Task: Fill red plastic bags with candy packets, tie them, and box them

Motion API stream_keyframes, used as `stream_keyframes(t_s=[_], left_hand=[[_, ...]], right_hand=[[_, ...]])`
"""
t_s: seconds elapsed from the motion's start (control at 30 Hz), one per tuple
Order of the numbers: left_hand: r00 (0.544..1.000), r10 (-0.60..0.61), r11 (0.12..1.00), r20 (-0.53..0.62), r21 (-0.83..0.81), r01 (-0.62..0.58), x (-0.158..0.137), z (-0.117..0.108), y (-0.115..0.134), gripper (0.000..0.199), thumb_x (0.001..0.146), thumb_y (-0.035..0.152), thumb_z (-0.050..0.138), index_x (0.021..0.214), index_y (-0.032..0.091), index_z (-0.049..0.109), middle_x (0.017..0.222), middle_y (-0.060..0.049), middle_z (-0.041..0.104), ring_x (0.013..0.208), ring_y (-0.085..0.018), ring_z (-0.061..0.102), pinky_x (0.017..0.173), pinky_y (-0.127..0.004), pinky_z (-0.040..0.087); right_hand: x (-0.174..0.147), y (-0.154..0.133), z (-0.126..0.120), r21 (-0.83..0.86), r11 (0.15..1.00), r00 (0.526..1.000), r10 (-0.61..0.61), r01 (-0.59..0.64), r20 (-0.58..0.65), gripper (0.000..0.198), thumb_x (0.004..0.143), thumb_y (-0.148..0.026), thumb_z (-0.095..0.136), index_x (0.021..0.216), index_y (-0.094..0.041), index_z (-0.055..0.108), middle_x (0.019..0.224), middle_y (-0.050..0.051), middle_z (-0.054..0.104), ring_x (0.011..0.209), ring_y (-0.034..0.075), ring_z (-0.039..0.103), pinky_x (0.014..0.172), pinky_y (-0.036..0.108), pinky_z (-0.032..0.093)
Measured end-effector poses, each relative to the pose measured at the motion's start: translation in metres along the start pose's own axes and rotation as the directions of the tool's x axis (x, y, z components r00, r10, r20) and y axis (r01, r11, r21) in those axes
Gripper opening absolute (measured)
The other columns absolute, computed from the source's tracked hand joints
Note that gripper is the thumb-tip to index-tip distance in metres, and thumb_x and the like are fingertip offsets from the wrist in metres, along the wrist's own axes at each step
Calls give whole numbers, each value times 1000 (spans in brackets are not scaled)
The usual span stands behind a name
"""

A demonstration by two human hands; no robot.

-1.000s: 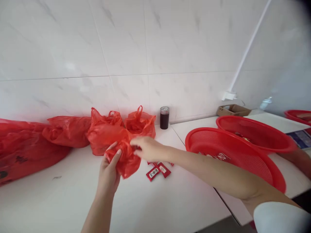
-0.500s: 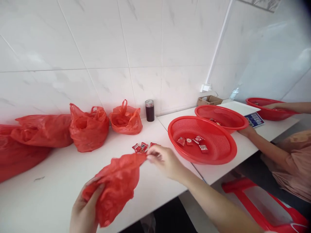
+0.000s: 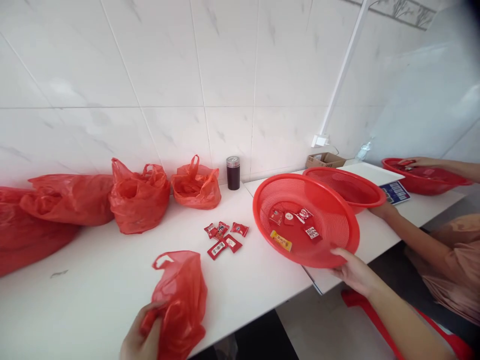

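While clutching a red bag (image 3: pixel 184 305) at seven o'clock in the left grip (image 3: pixel 140 334), grasps a red basket (image 3: pixel 333 212) at four o'clock in the right grip (image 3: pixel 354 274), near red packets (image 3: pixel 232 243) on the bench (image 3: pixel 105 282).

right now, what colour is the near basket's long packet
The packet is yellow, best seen in the head view.

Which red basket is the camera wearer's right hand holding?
The nearest red basket, the one with the yellow packet inside; the right hand grips its rim. The other two baskets stand farther off to the right.
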State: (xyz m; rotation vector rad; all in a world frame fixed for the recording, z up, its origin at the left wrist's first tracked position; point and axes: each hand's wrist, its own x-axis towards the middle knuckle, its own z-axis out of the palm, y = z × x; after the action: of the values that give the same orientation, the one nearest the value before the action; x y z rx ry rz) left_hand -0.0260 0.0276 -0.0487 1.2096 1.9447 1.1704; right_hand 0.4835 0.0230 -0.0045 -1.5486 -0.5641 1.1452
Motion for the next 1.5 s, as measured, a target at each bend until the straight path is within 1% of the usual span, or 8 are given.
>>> stream_keyframes(t_s=[0.07, 0.17, 0.27, 0.33, 0.5, 0.8, 1.2, 1.5], left_hand=[[949, 299, 937, 101, 157, -312, 8, 21, 17, 15, 73, 25, 52, 80, 26, 65, 91, -4, 70, 89, -28, 66, 77, -40, 55], [696, 643, 670, 320, 205, -714, 15, 71, 58, 23, 69, 11, 48, 74, 24, 67, 121, -9, 63, 114, -30, 57, 92, -44, 49], [429, 683, 391, 591, 200, -898, 20, 133, 103, 31, 63, 4, 52, 76, 25, 71, 144, -7, 49, 137, -34, 36, 114, -55, 22], [373, 635, 335, 677, 195, -922, 30, 168, 124, 31, 65, 5, 53, 79, 26, 72, 145, -6, 48, 139, -33, 33, 116, -58, 12], [432, 598, 355, 675, 261, -898, 70, 201, 130, 28, 72, 10, 52, 86, 23, 72, 140, -10, 54, 137, -36, 37, 109, -63, 24], [574, 560, 378, 597, 433, -819, 105, 125, 76, 28, 80, 13, 46, 95, 19, 69, 135, -14, 58, 139, -34, 34, 111, -59, 24], [512, 617, 328, 598, 396, -858, 97, 130, 82, 23, 81, 15, 46, 90, 16, 68, 141, -18, 52, 139, -36, 34, 114, -59, 18], [544, 636, 414, 548, 354, -839, 75, 119, 80, 20, 80, 13, 45, 87, 18, 63, 139, -15, 54, 139, -34, 35, 110, -57, 30]], right_hand=[[-2, -8, 23, 60, 994, 996, -85, 86, -19, 29, 70, -31, 65, 98, -23, 61, 100, 10, 73, 86, 27, 71, 65, 38, 61], [4, -31, 53, 61, 975, 977, -209, 211, -41, 45, 71, -26, 64, 114, -23, 55, 114, 10, 68, 93, 27, 70, 67, 40, 62], [21, -52, 76, -27, 949, 946, -315, 314, -78, 60, 70, -23, 62, 128, -24, 44, 122, 11, 63, 90, 24, 70, 62, 39, 62], [34, -60, 89, -75, 933, 927, -360, 353, -104, 68, 70, -23, 60, 134, -25, 37, 125, 11, 61, 87, 22, 70, 60, 37, 62], [52, -67, 110, -347, 787, 810, -575, 511, -111, 84, 75, -27, 57, 149, -26, 18, 130, 10, 59, 92, 22, 69, 69, 34, 60], [46, -62, 136, -548, 489, 611, -790, 678, 52, 90, 76, -21, 52, 154, -25, 7, 148, 9, 42, 118, 24, 58, 94, 37, 51], [38, -43, 160, -651, 274, 485, -859, 708, 166, 86, 81, -17, 46, 154, -29, 4, 159, 12, 17, 105, 29, 65, 70, 37, 59], [22, -70, 114, -433, 627, 641, -756, 648, -136, 87, 77, -23, 58, 152, -26, 16, 153, 9, 34, 127, 29, 51, 100, 45, 49]])
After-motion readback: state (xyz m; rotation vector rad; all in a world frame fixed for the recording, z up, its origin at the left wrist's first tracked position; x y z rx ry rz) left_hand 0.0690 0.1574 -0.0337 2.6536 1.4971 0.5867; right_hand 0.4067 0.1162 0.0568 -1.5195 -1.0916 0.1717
